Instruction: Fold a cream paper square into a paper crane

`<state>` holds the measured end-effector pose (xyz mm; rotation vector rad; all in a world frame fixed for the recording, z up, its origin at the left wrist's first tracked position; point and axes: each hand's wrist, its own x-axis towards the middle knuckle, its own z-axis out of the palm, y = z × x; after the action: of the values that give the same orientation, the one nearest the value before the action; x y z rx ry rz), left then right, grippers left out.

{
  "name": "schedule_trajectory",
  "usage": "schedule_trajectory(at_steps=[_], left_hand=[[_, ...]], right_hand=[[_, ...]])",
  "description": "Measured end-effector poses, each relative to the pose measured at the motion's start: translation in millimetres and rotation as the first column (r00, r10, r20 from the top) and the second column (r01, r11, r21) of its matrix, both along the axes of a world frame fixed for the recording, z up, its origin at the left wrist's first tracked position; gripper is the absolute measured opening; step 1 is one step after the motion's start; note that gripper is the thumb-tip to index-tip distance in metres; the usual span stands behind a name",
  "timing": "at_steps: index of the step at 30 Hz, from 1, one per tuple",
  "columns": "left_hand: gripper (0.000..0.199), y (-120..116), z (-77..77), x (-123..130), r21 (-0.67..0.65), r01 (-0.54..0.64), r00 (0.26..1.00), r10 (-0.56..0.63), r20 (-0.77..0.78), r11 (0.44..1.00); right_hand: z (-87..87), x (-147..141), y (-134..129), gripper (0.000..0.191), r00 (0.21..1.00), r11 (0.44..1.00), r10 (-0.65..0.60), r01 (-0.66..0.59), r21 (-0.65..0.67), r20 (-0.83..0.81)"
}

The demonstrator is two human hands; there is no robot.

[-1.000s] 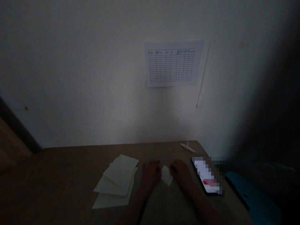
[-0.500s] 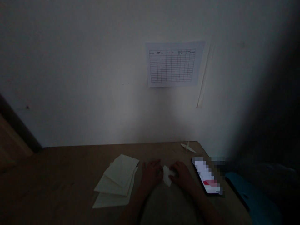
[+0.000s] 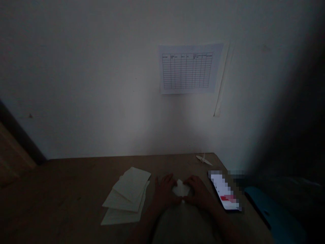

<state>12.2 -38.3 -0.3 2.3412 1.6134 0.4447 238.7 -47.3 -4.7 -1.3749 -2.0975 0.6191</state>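
Observation:
A small folded piece of white paper [image 3: 180, 189] lies on the wooden table [image 3: 63, 193] between my two hands. My left hand [image 3: 165, 190] curves round its left side, with the thumb at the paper's near corner. On the right side, my right hand [image 3: 196, 190] has its fingers bent at the paper's edge and its thumb meeting the left thumb at that same corner. Both hands are closed on the paper. Dim light hides the finer folds and the fingertips.
Several loose paper sheets [image 3: 129, 193] lie overlapping left of my hands. A folded paper crane [image 3: 203, 160] sits near the table's back edge. A lit phone [image 3: 224, 193], partly blurred out, lies at the right. Beyond the table's right edge is a blue object [image 3: 274, 213]. A printed table sheet [image 3: 188, 69] hangs on the wall.
My left thumb has come down to the paper's near corner, and my right thumb has moved there too. More of the paper's width shows now, spread between the hands.

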Motion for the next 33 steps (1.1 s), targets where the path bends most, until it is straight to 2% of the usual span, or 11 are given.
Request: schedule_trajectory(at_steps=[3,7,13,16,20,26,30,33], left_hand=[[0.057,0,-3.4,-2,0.012,0.017,1.0,-0.018,0.006,1.0],[0.061,-2,-0.7,-2,0.014,0.028,1.0,-0.029,0.006,0.999],[0.051,-5,7.5,-2,0.011,0.029,1.0,-0.029,0.006,1.0],[0.046,-6,12.5,-2,-0.016,0.018,1.0,-0.018,0.0,1.0],[0.052,-7,15.9,-2,-0.033,0.014,1.0,-0.014,-0.011,0.999],[0.056,-4,10.9,-3,-0.032,0.021,1.0,-0.021,-0.009,0.999],[0.056,-5,14.3,0,-0.04,-0.008,0.999,0.006,-0.034,0.999],[0.057,-6,16.5,2,-0.039,-0.033,0.999,0.031,-0.044,0.999]], right_hand=[[1.4,1,-1,0.058,1.0,1.0,0.015,-0.015,-0.005,0.0],[-1.1,4,1,0.063,0.999,0.999,0.041,-0.04,-0.025,0.008],[-5.7,6,2,0.065,0.999,0.999,0.041,-0.041,-0.027,0.01],[-8.1,6,3,0.055,0.999,1.0,0.031,-0.031,-0.003,0.019],[-11.5,6,5,0.04,0.999,0.999,0.032,-0.033,0.035,0.035],[-12.5,5,4,0.041,0.999,0.998,0.017,-0.019,0.062,0.035],[-11.7,3,3,0.04,0.999,0.999,0.005,-0.007,0.047,0.041],[-11.8,1,3,0.04,0.998,0.997,-0.05,0.048,0.056,0.033]])
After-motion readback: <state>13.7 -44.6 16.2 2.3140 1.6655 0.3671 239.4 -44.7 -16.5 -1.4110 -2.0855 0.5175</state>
